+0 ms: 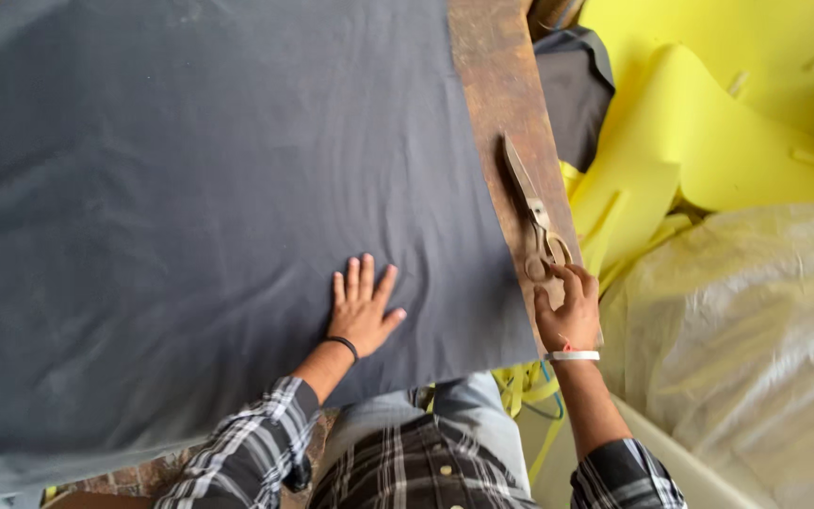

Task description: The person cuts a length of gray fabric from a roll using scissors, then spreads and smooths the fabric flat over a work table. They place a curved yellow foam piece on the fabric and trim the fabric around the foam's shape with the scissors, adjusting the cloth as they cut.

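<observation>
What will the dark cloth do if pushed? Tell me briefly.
The cloth probably bunches rather than slides whole: soft wrinkles spread around the left hand lying flat on it. It looks thin and floppy, so a lifted edge would likely droop. The right hand is at the scissors.

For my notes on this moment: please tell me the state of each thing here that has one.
Dark fabric: spread flat on the table, lightly wrinkled.
Scissors: blades closed, lying on the wooden table edge.
Left hand: open, pressed flat on the fabric.
Right hand: fingers at the scissor handles.
Yellow foam sheets: piled, curled.
</observation>
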Motion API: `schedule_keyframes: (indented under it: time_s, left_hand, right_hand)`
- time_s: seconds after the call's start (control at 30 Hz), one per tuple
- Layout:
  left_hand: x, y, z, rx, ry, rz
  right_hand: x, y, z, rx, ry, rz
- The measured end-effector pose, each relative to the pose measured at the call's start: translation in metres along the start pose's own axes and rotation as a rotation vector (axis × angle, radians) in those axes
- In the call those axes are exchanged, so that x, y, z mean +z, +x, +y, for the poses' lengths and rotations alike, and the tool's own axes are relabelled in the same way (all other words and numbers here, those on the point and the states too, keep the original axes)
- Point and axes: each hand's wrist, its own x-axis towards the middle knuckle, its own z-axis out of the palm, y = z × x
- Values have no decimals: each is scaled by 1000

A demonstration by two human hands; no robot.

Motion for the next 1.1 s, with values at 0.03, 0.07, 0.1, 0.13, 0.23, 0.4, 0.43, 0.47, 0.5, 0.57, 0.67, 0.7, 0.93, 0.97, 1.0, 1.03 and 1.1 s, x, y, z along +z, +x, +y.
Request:
schedule_keyframes:
  time_s: [0.03,0.07,0.1,0.13,0.23,0.4,0.43,0.47,0.5,0.57,0.67,0.7,0.93,0.97,1.0,1.03,1.1]
  left_hand:
    - [2,-11,10,50,7,-61]
    - [2,-18,16,111,25,-124]
    - [3,-23,23,136,25,-169]
    - [5,-26,28,165,29,-213]
    - [12,-38,26,253,52,-273]
    - [23,-77,-9,469,38,-231]
    - [25,-92,-16,485,32,-215]
    - [28,-106,-19,511,21,-200]
    - [32,-122,-16,482,89,-214]
    - [44,-152,-5,494,154,-234]
    - [69,-189,27,618,204,-336]
    - [83,-192,39,670,241,-398]
    - [164,-267,103,944,-63,-678]
    - [173,-279,109,821,-81,-793]
    - [181,-292,113,688,-97,-898]
    - [182,-302,119,547,-111,-996]
    - [187,-327,134,590,-171,-1021]
  right_hand:
    - [-1,-16,0,50,-7,15]
    - [1,-36,-1,109,-11,40]
    - [1,-57,1,178,-40,20]
    - [-1,-79,7,251,-67,2]
    - [-11,-160,27,638,-63,-40]
    - [-29,-308,21,863,-3,-127]
    - [-32,-336,13,861,3,-123]
    - [-38,-365,5,865,3,-110]
    - [-46,-395,-2,910,36,-50]
    - [-60,-460,-18,1008,90,68]
    - [-79,-557,-35,1184,56,183]
    - [-80,-584,-33,1266,61,222]
    - [-91,-753,-43,1502,137,570]
    - [-95,-770,-42,1533,143,600]
    - [-101,-786,-43,1557,154,625]
    - [-107,-799,-41,1578,171,646]
    - [-138,-825,-26,1589,206,730]
